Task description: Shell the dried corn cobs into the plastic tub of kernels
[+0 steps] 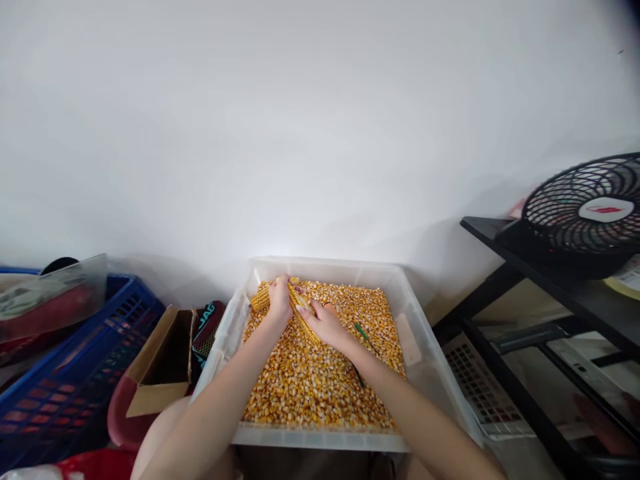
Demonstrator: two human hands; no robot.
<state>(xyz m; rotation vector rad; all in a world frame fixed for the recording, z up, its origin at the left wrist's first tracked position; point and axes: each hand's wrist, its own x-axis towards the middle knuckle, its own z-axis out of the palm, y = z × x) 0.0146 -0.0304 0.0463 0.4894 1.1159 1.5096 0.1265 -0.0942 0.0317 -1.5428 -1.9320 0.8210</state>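
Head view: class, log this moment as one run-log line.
left hand: grip on corn cob | right hand: grip on second cob | below: kernels in clear bin

Bare forearms, apparently no sleeves.

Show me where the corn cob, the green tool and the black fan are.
corn cob (pixel 304 315), head view, on its kernel rows between the hands.
green tool (pixel 361 329), head view, on its green handle.
black fan (pixel 585 213), head view, on its front grille.
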